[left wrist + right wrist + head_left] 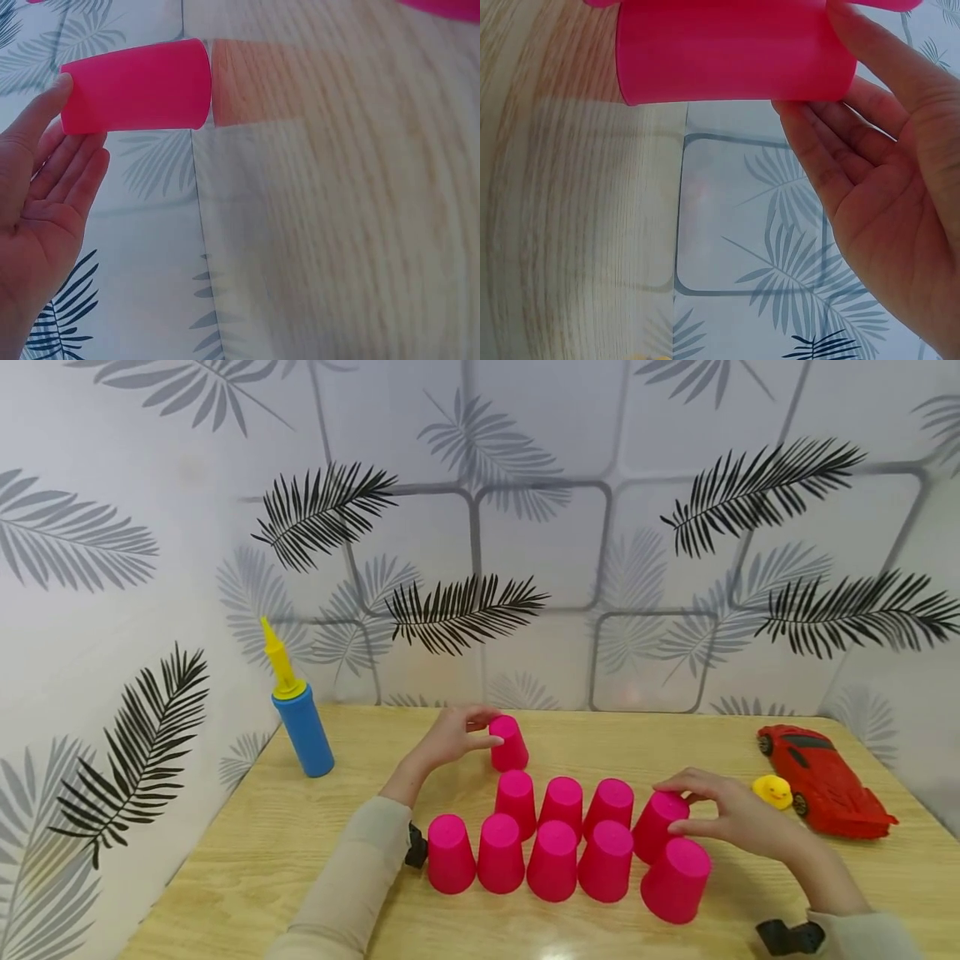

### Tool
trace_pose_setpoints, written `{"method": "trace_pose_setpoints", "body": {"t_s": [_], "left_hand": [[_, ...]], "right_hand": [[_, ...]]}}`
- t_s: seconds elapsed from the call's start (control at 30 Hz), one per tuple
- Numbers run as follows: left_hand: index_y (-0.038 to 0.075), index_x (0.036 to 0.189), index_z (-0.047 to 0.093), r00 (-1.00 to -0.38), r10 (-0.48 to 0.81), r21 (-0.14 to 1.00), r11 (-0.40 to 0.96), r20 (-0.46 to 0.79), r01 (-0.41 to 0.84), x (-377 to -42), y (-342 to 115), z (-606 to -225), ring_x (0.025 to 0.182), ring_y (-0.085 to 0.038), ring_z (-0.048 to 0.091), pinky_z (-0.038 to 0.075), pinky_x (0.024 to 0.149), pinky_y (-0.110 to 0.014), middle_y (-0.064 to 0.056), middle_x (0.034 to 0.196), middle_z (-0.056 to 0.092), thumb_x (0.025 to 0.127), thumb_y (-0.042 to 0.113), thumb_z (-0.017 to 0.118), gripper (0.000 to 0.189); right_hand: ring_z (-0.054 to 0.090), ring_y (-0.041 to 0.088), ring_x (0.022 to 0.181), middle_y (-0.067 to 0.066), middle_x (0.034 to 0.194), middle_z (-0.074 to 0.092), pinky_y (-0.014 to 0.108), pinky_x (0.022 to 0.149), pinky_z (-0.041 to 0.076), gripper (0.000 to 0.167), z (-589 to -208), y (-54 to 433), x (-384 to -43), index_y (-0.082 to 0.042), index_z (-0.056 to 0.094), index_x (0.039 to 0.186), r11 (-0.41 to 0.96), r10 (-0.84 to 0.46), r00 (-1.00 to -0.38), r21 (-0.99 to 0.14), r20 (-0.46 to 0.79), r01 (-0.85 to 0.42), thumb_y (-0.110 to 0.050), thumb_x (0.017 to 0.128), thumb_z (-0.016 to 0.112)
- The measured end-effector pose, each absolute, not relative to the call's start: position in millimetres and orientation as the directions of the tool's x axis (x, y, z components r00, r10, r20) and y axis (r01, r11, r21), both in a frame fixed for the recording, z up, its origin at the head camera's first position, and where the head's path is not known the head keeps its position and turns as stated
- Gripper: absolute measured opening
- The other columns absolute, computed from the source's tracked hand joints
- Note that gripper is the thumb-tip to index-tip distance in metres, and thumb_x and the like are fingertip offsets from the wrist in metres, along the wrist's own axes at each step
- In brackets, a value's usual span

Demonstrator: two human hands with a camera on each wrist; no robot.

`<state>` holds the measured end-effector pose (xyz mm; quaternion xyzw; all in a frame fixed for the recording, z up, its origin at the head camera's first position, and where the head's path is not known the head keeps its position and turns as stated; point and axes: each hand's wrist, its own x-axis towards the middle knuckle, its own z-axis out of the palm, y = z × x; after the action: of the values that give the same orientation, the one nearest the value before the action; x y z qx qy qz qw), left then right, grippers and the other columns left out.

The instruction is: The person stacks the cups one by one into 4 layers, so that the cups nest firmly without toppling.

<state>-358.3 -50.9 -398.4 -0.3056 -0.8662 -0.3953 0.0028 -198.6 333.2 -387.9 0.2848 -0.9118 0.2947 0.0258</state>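
My left hand (456, 737) pinches a pink cup (509, 745) by its upper part, behind the others. The left wrist view shows that cup (139, 86) between thumb and fingers, its wide rim at the table surface. My right hand (723, 810) grips another upside-down pink cup (660, 827), the rightmost of the second row; in the right wrist view this cup (731, 51) is held near its narrow end. More upturned pink cups, such as a front-row cup (556, 862), stand in two rows between the hands. At the front right, one cup (676, 881) stands close below my right hand.
A blue hand pump (306, 735) with a yellow nozzle stands at the table's back left. To the right, a yellow rubber duck (772, 792) sits beside a red toy car (828, 783). The wooden table (247, 868) meets a leaf-patterned wall (540, 552) at its back edge.
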Motion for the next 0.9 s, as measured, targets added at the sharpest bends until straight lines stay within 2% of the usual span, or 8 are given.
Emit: {"method": "trace_pose_setpoints", "body": {"t_s": [0.43, 0.67, 0.77, 0.9], "left_hand": [[0.000, 0.126, 0.064, -0.822, 0.529, 0.618, 0.580, 0.209, 0.531, -361, -36, -389, 0.109, -0.027, 0.067, 0.055, 0.098, -0.037, -0.015, 0.121, 0.069, 0.088, 0.019, 0.073, 0.043], [-0.001, 0.135, 0.055, -0.845, 0.500, 0.658, 0.574, 0.190, 0.487, -360, -49, -388, 0.124, -0.032, 0.060, 0.048, 0.108, -0.041, -0.018, 0.134, 0.061, 0.088, 0.021, 0.073, 0.055], [0.001, 0.138, 0.053, -0.854, 0.473, 0.677, 0.558, 0.216, 0.480, -356, -63, -386, 0.127, -0.032, 0.058, 0.047, 0.109, -0.041, -0.018, 0.137, 0.059, 0.089, 0.021, 0.073, 0.057], [0.003, 0.139, 0.052, -0.843, 0.483, 0.689, 0.527, 0.238, 0.497, -343, -83, -382, 0.128, -0.031, 0.057, 0.047, 0.110, -0.041, -0.018, 0.138, 0.058, 0.089, 0.023, 0.072, 0.058]], "right_hand": [[0.058, -0.007, 0.094, 0.001, 0.106, 0.068, 0.026, 0.076, 0.060, 0.046, -391, 334, -201, -0.007, 0.064, 0.121, 0.646, -0.526, -0.809, -0.495, 0.264, -0.582, -0.029, 0.083, 0.077], [0.057, -0.007, 0.094, -0.001, 0.104, 0.068, 0.024, 0.076, 0.060, 0.045, -386, 335, -202, -0.007, 0.065, 0.119, 0.659, -0.527, -0.802, -0.459, 0.281, -0.595, -0.029, 0.081, 0.078], [0.057, -0.008, 0.093, -0.003, 0.102, 0.067, 0.023, 0.075, 0.059, 0.044, -385, 336, -202, -0.007, 0.065, 0.117, 0.672, -0.503, -0.803, -0.440, 0.318, -0.596, -0.025, 0.080, 0.079], [0.058, -0.007, 0.090, -0.006, 0.099, 0.066, 0.015, 0.076, 0.056, 0.044, -385, 338, -205, -0.007, 0.065, 0.116, 0.689, -0.471, -0.780, -0.379, 0.412, -0.617, -0.018, 0.077, 0.082]]}}
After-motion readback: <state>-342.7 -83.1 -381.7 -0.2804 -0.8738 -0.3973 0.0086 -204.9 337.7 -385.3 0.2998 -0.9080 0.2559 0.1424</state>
